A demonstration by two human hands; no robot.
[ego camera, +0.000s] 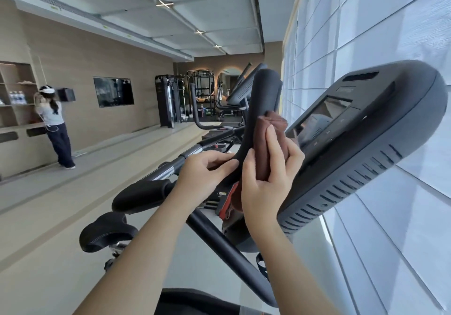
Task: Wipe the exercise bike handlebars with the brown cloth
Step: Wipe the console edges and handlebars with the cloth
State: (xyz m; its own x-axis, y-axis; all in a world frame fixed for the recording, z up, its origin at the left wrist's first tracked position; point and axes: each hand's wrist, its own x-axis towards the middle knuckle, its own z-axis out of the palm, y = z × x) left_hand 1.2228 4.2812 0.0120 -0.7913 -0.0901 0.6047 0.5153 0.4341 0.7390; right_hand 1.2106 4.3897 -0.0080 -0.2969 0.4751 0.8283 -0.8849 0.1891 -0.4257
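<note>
The right hand (266, 175) presses the folded cloth (267, 144) against the upright handlebar (261, 102); the left hand (205, 170) grips the bar below.

left hand (203, 172): bare, no rings | right hand (264, 180): bare, no glove | forearms: uncovered, no sleeves or watch in view | nails: short, unpainted

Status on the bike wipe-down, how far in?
Mid-wipe. The right hand presses the folded brown cloth against the upright black padded handlebar, while the left hand steadies that bar lower down. Nothing visibly marks any section as finished. The lower black padded grip at left is untouched now, likely still to do.
</note>
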